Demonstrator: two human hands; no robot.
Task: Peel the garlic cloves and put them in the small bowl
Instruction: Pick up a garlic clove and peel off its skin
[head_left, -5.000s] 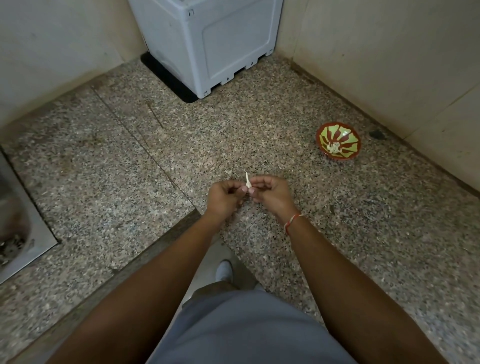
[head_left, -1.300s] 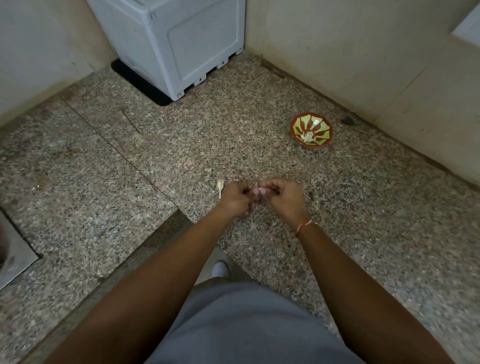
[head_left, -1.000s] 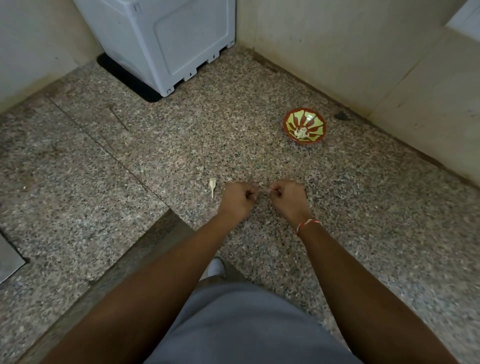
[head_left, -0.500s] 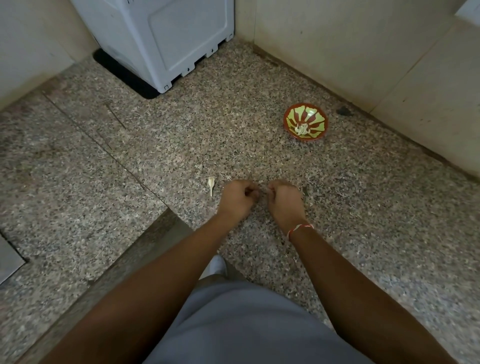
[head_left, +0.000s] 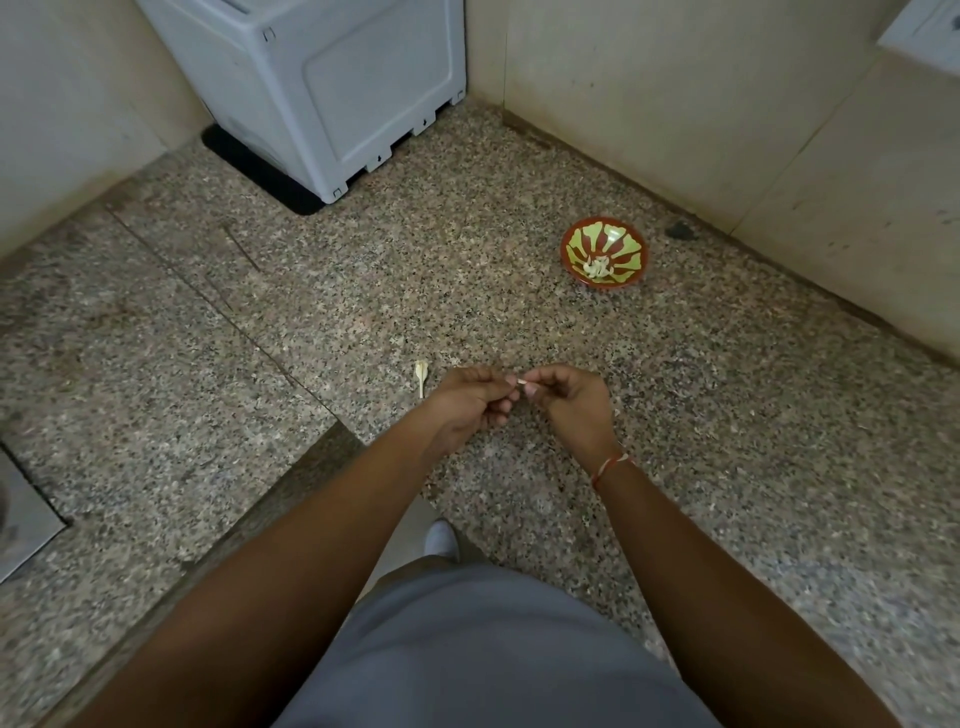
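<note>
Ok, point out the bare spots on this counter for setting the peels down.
Widest bare patch: right of the right hand, below the bowl, out to the wall. Another lies left of the stem, between the grey box and the counter edge. Tightest around both hands, where the left hand helps pinch the clove.

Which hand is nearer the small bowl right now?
Right. The right hand sits below and slightly left of the small bowl; the left hand is further left, near the garlic stem.
</note>
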